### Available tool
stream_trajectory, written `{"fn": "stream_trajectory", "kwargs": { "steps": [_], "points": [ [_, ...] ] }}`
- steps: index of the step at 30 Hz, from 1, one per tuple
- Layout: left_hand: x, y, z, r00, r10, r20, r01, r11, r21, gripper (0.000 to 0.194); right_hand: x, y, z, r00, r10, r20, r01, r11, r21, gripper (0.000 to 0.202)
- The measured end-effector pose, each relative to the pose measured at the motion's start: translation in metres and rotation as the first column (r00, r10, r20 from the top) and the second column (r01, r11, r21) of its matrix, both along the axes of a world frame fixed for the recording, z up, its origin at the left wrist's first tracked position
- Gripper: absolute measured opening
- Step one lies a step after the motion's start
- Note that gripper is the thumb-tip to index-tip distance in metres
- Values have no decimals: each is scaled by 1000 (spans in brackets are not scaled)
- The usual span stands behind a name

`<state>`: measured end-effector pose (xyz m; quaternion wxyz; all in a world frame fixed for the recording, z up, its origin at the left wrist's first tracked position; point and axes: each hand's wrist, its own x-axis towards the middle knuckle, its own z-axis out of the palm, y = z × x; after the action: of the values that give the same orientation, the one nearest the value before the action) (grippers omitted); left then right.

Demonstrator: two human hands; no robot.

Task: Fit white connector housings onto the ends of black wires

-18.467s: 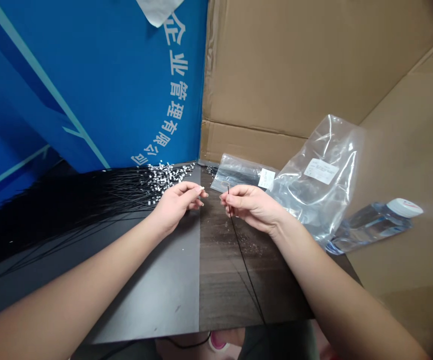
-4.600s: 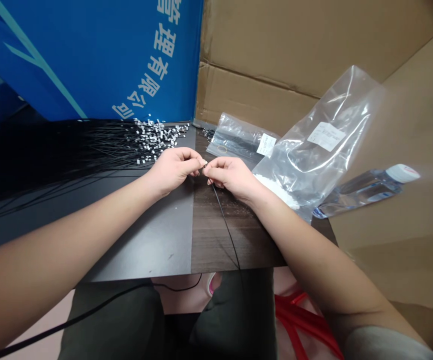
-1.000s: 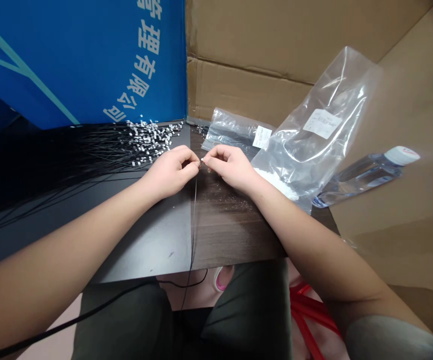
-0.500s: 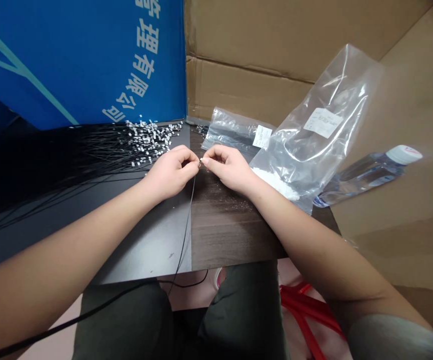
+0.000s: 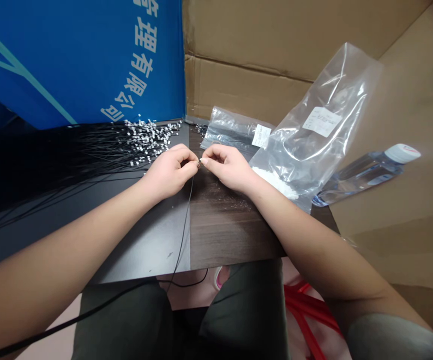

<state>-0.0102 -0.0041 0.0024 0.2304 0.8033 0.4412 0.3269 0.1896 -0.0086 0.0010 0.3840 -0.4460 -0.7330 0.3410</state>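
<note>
Far left of the small clear bag (image 5: 231, 131), a great big heap of long black wires (image 5: 51, 165) on the table (image 5: 235, 235). Behind that heap, a blue board (image 5: 81, 55) with white writing and pale stripes. Closer to the small clear bag, on its left, lots of little white ends (image 5: 149, 137), all bunched up.

In front of the small clear bag and a bit to its left, the left hand (image 5: 171, 172), pinching a thin black wire (image 5: 184, 227) near the top. From there, hanging down over the near edge of the table, in front of the small clear bag and to its left.

Just in front of the small clear bag, the right hand (image 5: 228, 167), fingertips pinched around a tiny pale bit (image 5: 201, 160), close up to the left hand. Too small to name.

Inside the small clear bag, more black wires; on its right end, a white label (image 5: 261, 135). Just to the right, a big clear bag (image 5: 302, 157) with white stuff (image 5: 276, 182) at the bottom. Far right of the small clear bag, a clear bottle (image 5: 362, 177) with a white cap, tilted over.
</note>
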Motion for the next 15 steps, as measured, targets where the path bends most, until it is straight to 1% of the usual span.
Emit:
{"fn": "stream_trajectory", "kwargs": {
  "steps": [7, 15],
  "points": [
    [0, 0, 0, 1000, 0, 3, 0, 1000, -2, 21, -1, -2, 3, 1000, -9, 18, 9, 1000, -1, 12],
    [0, 0, -2, 1000, 2, 19, -2, 1000, 14, 21, -1, -1, 1, 1000, -15, 24, 15, 1000, 8, 12]
  ]
}}
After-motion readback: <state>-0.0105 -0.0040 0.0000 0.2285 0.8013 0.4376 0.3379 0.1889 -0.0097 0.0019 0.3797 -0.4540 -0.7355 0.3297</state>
